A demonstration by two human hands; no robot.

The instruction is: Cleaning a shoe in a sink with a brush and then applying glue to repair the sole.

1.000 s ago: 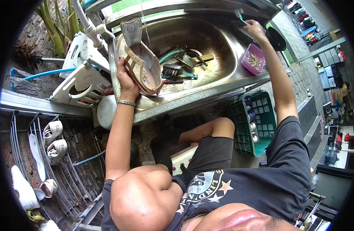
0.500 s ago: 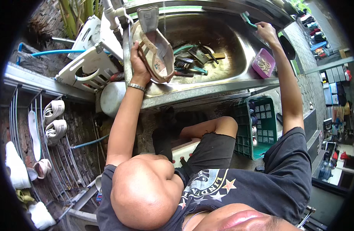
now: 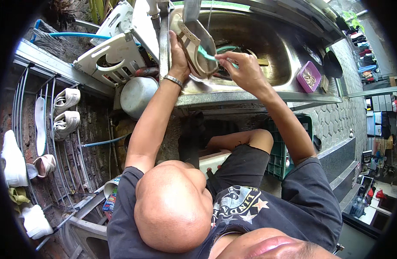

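Now our left hand (image 3: 180, 54) clenches the sandal (image 3: 197, 47), long axis twelve-to-six, while our right hand (image 3: 243, 69) grasps the brush (image 3: 208, 55) from three o'clock.

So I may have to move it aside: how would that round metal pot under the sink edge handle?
The pot is thin shiny metal, so probably light and stiff. It looks tipped on its side; likely to roll if nudged.

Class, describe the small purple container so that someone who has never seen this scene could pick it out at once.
Start at the big steel sink at the top of the view and follow its rim to the right. The purple container sits there on the ledge, open-topped, with pale pieces inside. It is the only purple thing there, unlike the dark round object just beyond it.
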